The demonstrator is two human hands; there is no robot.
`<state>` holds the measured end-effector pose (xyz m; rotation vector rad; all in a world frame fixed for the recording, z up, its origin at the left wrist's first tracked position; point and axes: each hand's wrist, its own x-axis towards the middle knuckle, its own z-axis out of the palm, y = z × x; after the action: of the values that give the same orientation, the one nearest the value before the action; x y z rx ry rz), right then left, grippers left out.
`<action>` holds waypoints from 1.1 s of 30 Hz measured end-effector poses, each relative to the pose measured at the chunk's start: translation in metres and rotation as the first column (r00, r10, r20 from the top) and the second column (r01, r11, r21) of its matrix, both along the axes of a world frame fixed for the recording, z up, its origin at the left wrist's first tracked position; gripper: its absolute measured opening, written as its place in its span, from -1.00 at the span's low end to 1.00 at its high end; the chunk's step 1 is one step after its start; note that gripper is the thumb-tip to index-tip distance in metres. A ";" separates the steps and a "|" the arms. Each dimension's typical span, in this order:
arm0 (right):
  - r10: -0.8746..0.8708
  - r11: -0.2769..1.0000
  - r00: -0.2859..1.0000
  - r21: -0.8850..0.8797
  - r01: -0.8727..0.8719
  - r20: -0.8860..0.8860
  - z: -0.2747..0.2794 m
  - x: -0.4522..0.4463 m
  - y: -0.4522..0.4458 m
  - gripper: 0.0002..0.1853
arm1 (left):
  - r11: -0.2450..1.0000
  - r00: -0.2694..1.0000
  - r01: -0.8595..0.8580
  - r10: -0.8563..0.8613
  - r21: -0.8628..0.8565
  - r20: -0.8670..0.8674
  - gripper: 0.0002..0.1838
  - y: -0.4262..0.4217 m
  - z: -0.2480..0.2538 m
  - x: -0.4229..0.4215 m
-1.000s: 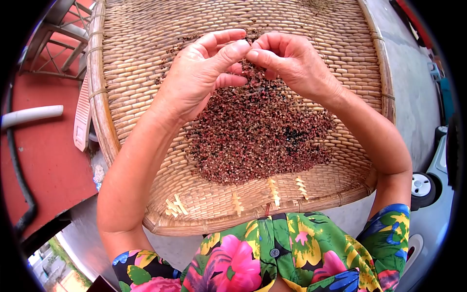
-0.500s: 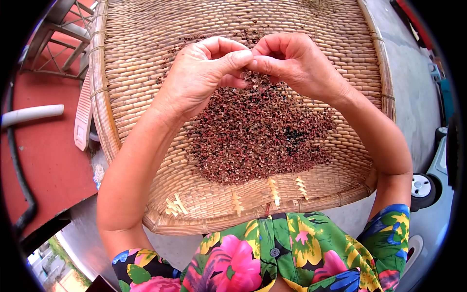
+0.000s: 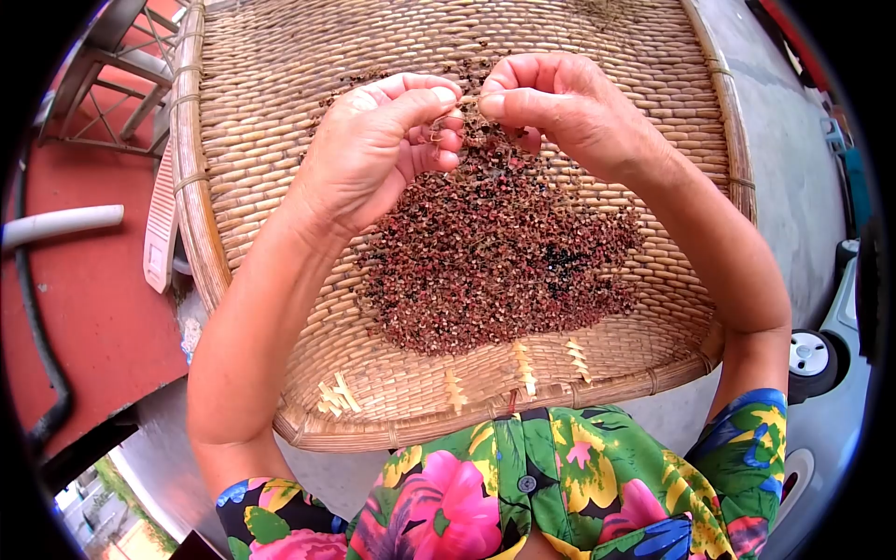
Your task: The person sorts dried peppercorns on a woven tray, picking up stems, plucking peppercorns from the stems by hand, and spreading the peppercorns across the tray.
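A heap of small red-brown peppercorn-like husks [image 3: 485, 271], with black seeds among them, lies on a woven basket tray [image 3: 271, 121]. Above its far end, my left hand [image 3: 387, 140] is closed in a pinch, and a thin dry stem [image 3: 437, 129] shows at its fingertips. My right hand [image 3: 569, 112] is also pinched, its thumb pressed to the forefinger. What it grips is too small to make out. A narrow gap separates the two sets of fingertips.
Pale woven strips [image 3: 525, 369] stand out near the tray's front rim. To the left are a red surface [image 3: 89, 308], a white pipe [image 3: 65, 224] and a metal-framed stand [image 3: 121, 89]. A light-blue wheeled object [image 3: 840, 373] is at the right.
My hands were touching at the fingertips and have moved slightly apart. The left fingers have opened out somewhat, exposing the thin stem. The heap looks the same.
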<state>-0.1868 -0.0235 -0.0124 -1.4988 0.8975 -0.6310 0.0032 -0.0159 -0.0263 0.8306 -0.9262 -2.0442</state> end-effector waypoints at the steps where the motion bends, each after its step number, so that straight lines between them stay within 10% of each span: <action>1: -0.074 0.997 0.997 -0.021 0.074 -0.014 0.001 0.000 0.001 -0.80 | 0.999 0.998 -0.035 0.036 -0.025 0.060 -0.83 -0.002 -0.002 0.003; 12: -0.228 0.952 0.962 -0.240 0.188 -0.152 -0.005 0.004 0.003 -0.77 | 0.996 0.979 0.073 -0.060 -0.059 0.194 -0.81 0.004 -0.002 -0.004; 33: -0.246 0.969 0.969 0.043 0.244 0.030 -0.003 0.007 0.005 -0.76 | 0.992 0.983 0.106 -0.114 0.062 0.142 -0.85 0.004 0.003 -0.004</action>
<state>-0.1801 -0.0185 -0.0156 -1.3488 1.0719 -0.8129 -0.0004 -0.0122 -0.0233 0.9882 -1.0198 -2.1340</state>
